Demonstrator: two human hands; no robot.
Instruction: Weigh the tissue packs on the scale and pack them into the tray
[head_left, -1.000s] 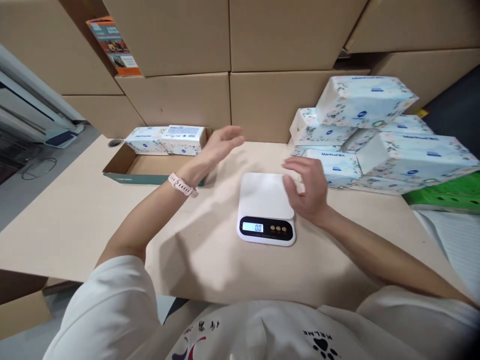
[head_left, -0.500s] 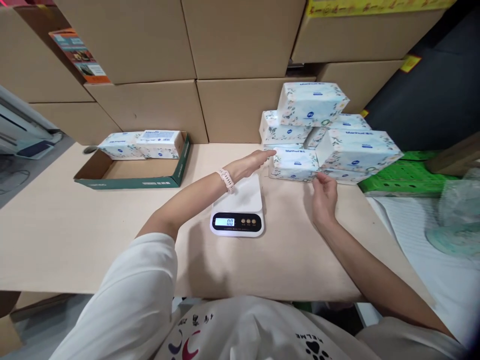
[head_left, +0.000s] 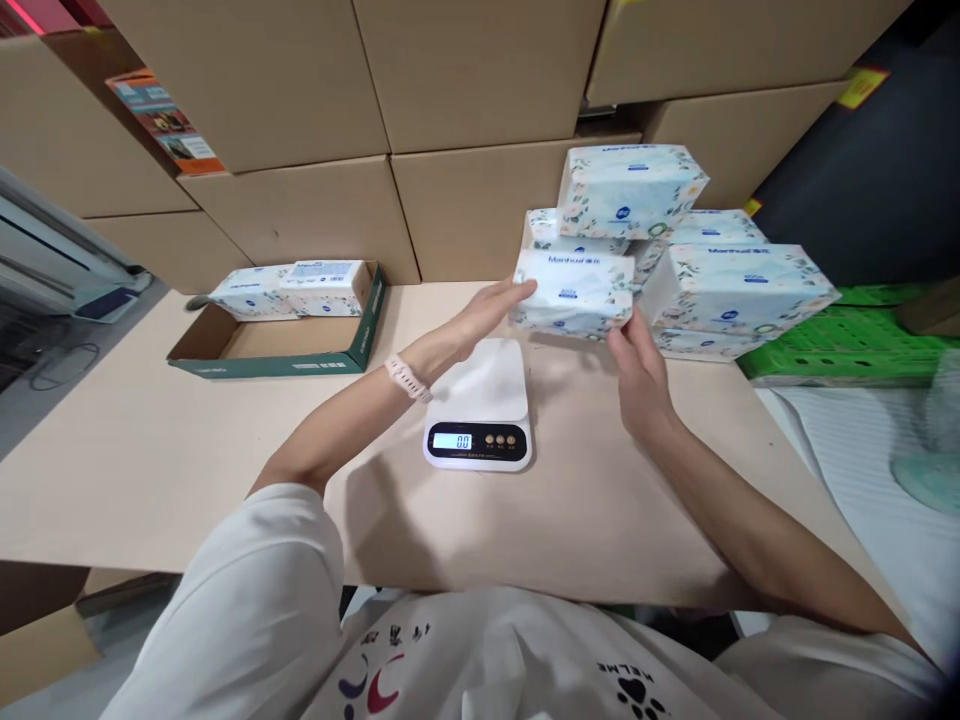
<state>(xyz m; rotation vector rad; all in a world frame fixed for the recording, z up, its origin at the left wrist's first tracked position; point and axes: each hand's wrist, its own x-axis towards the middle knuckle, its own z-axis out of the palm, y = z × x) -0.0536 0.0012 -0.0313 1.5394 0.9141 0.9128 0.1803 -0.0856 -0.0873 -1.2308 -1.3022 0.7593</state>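
Observation:
Between my two hands is a pack of tissues point(head_left: 574, 290), white and pale blue with a floral print. My left hand point(head_left: 491, 312) grips its left end, and my right hand point(head_left: 643, 375) has its fingers closed on the lower right corner. The pack appears slightly raised in front of the other tissue packs point(head_left: 634, 195), which are piled behind and to the right. Below my left hand sits a white kitchen scale point(head_left: 480, 390), its display reading 0.0 and its plate bare.
On the left of the table point(head_left: 247, 460), a green-sided cardboard tray point(head_left: 281, 362) holds two tissue packs point(head_left: 326, 285). Large cardboard boxes point(head_left: 480, 210) form a wall at the back. Green crates point(head_left: 832, 345) stand beyond the right edge, near white sheeting point(head_left: 825, 430).
Both hands have closed on the front tissue pack. It has come up and slightly left, away from the pile. The scale still reads 0.0.

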